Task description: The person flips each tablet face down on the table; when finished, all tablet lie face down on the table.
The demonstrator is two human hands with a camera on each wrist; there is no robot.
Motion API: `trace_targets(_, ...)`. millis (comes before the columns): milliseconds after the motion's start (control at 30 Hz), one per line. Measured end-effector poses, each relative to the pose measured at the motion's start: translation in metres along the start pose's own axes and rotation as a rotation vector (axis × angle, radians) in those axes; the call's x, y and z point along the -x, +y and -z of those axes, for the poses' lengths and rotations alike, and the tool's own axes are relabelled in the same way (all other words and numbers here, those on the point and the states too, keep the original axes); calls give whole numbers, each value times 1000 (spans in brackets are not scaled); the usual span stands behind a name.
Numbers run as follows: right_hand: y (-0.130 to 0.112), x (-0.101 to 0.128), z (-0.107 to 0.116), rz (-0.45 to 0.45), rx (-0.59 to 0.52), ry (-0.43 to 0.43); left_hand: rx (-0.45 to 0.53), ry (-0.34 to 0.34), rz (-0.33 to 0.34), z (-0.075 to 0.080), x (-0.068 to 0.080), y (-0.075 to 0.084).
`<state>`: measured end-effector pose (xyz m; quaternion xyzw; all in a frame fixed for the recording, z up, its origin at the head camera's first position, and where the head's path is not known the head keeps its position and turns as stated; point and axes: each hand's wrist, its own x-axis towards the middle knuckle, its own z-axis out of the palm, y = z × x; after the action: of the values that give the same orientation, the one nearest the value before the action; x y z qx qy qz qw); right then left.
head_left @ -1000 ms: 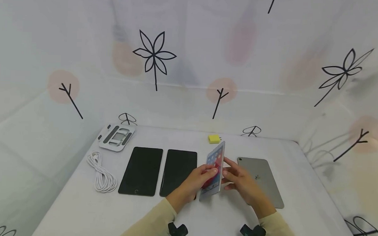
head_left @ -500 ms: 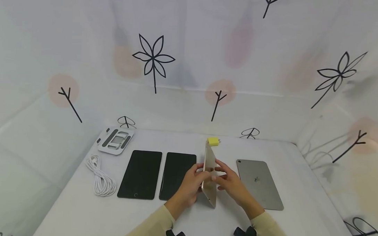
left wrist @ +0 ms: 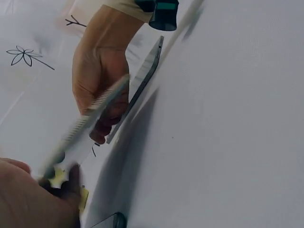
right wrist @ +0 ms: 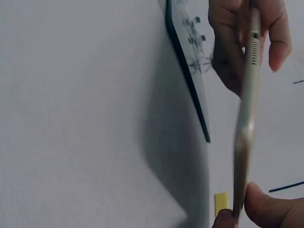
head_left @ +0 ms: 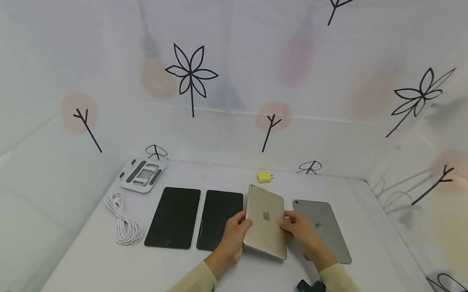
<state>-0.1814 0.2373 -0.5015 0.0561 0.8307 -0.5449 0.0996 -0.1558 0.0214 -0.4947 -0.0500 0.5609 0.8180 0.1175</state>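
Handling the gold iPad (head_left: 265,228) appears the step in hand, left hand (head_left: 232,237) and right hand (head_left: 300,230) pinched closed on its opposite edges above the table (head_left: 262,280), between 2 black-screened tablets (head_left: 172,217) left and 1 gray iPad (head_left: 326,224) right, the next move likely needing even 2-handed support.

Gold tablet (head_left: 265,226); black tablets (head_left: 173,217); grey tablet (head_left: 328,228); yellow plug (head_left: 264,177); white cable (head_left: 129,231); white backdrop (head_left: 245,47), black flower drawings (head_left: 190,73).
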Motion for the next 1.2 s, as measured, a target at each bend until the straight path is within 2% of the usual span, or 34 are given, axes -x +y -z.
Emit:
trace_targets(167, -3, -4, 8, 23, 131, 51, -251, 59, 33, 0, 3, 2)
trace_targets(367, -7, -9, 15, 26, 287, 79, -395, 54, -4, -4, 7, 2)
trace_targets(533, -6, -13, 18, 24, 354, 86, -431, 2, -22, -6, 11, 3)
trace_targets(767, -3, -14, 18, 28, 346, 98, -366, -110, -20, -5, 14, 4)
trace_targets(1000, 0, -9, 15, 29, 386, 106, -413, -65, 1, -5, 16, -1)
trace_targets(1200, -1, -7, 11, 68, 467, 146, -390, -97, -17, -4, 17, -1)
